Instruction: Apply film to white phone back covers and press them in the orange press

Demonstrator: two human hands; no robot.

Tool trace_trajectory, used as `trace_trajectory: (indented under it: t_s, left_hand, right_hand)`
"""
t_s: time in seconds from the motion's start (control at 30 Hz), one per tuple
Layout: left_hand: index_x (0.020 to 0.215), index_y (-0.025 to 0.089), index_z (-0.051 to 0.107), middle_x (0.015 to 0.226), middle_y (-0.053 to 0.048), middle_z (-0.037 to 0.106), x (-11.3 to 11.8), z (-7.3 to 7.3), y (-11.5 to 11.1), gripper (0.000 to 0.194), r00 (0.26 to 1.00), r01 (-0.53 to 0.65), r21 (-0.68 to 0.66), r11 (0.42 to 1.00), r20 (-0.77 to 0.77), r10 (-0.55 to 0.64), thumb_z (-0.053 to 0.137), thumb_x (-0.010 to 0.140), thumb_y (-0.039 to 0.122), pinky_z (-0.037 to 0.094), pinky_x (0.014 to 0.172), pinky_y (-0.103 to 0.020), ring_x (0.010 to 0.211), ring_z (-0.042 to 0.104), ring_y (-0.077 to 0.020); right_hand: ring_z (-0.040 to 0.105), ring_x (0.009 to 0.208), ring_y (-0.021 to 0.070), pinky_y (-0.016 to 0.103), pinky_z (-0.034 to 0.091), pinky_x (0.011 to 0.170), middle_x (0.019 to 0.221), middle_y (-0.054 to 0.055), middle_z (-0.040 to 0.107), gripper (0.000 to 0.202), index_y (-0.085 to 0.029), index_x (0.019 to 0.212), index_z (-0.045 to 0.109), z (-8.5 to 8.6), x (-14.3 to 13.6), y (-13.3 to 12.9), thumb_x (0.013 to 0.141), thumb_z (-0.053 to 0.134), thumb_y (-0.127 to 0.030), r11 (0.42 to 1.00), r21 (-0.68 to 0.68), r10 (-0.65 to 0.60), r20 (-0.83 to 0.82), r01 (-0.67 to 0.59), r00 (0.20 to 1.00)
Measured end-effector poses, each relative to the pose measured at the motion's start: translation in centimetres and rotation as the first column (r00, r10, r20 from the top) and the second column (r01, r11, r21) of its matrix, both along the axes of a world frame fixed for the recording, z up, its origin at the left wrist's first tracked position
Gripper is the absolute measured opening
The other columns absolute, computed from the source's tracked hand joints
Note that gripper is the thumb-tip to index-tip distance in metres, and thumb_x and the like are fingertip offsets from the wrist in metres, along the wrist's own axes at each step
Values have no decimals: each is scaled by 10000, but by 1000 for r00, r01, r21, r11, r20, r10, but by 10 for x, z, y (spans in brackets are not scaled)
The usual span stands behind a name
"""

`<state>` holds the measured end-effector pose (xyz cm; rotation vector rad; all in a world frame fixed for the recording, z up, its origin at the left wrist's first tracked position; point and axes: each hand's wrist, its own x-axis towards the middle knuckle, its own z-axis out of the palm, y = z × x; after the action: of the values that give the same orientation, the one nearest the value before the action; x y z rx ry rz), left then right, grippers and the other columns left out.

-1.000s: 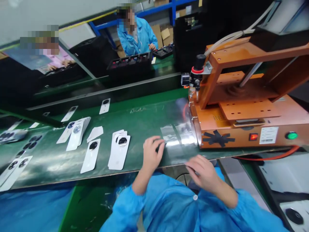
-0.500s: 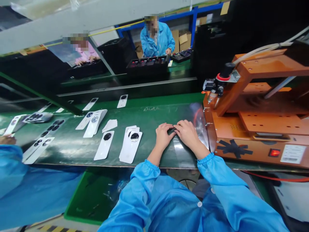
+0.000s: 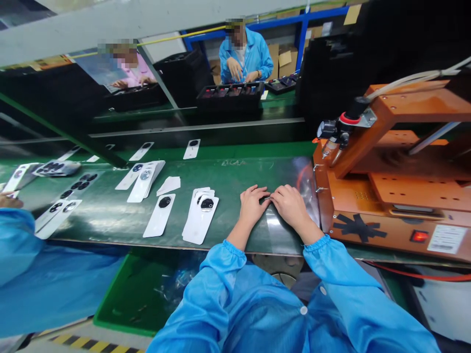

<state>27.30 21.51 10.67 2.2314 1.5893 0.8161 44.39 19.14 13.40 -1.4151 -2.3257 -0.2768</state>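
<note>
Over the green work mat (image 3: 235, 179), my left hand (image 3: 253, 207) and my right hand (image 3: 289, 206) meet at the fingertips, both closed in a pinch. Between them is a small dark piece (image 3: 264, 198), mostly hidden by the fingers, its kind too small to make out. Left of my left hand lies a stack of white phone back covers (image 3: 196, 223), the top one with a round black camera ring. Beyond it a single white back cover (image 3: 158, 218) lies flat, a torn white scrap (image 3: 169, 184) just above it.
An orange press machine (image 3: 371, 196) with a lit red switch stands at my right. More back covers (image 3: 145, 184) and a sheet of black round parts (image 3: 80, 184) lie leftward. A co-worker's sleeve (image 3: 16, 240) reaches in at left. Below the bench edge sits a green bin (image 3: 121, 299).
My hands stay together at the same spot, with the fingers shifting slightly around the small dark piece. The view has tilted a little. The co-worker across has brought both hands over a black tray.
</note>
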Motion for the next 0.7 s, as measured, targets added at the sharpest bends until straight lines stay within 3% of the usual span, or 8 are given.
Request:
trace_trajectory:
  t_s: [0.17, 0.23, 0.33, 0.43, 0.57, 0.7]
  left_hand:
    - [1146, 324, 753, 1365, 9, 684, 0, 1, -5, 245, 998, 25, -2, 1000, -53, -25, 650, 938, 403, 345, 1149, -501, 1385, 484, -258]
    - [1284, 326, 685, 1474, 0, 601, 1, 3, -9, 410, 994, 65, 6, 998, -93, -64, 668, 906, 484, 294, 1188, -535, 1437, 428, -280]
    - [1485, 290, 505, 1620, -50, 418, 2, 5, -9, 745, 970, 129, 8, 992, -209, -125, 634, 856, 669, 194, 1230, -601, 1504, 328, -335]
    - [1540, 243, 428, 1669, -95, 313, 3, 7, 4, 873, 939, 183, -26, 983, -291, -183, 549, 849, 763, 159, 1244, -610, 1543, 241, -366]
    - [1552, 200, 410, 1676, -132, 283, 8, 15, 33, 952, 918, 245, -100, 964, -297, -264, 579, 814, 777, 151, 1245, -617, 1551, 201, -401]
    - [1542, 288, 425, 1668, -54, 327, 8, 27, 66, 904, 896, 261, -99, 960, -346, -280, 562, 812, 803, 187, 1263, -538, 1544, 260, -335]
  right_hand:
    - [485, 877, 230, 364, 313, 738, 919, 79, 660, 189, -189, 904, 715, 1, 1, -1, 999, 561, -243, 999, 22, -22, -25, 23, 999]
    - [490, 888, 233, 370, 324, 744, 961, 83, 666, 171, -186, 906, 710, 5, 4, -8, 991, 565, -218, 996, 63, -53, -35, 55, 998]
    - [514, 898, 233, 380, 359, 764, 1006, 85, 676, 136, -187, 918, 706, 12, 13, -35, 981, 588, -208, 982, 166, -79, -90, 93, 993]
    - [551, 855, 213, 370, 408, 758, 978, 74, 680, 50, -196, 968, 705, 12, 22, -78, 936, 666, -192, 963, 259, -18, -231, 79, 973]
    - [609, 853, 185, 332, 492, 763, 946, 55, 660, 169, -208, 1037, 700, -6, 29, -126, 894, 699, -119, 980, 194, 69, -494, 32, 867]
    - [635, 817, 172, 315, 528, 733, 914, 48, 657, 106, -217, 994, 719, -31, 35, -133, 905, 697, -164, 971, 233, 93, -556, 47, 826]
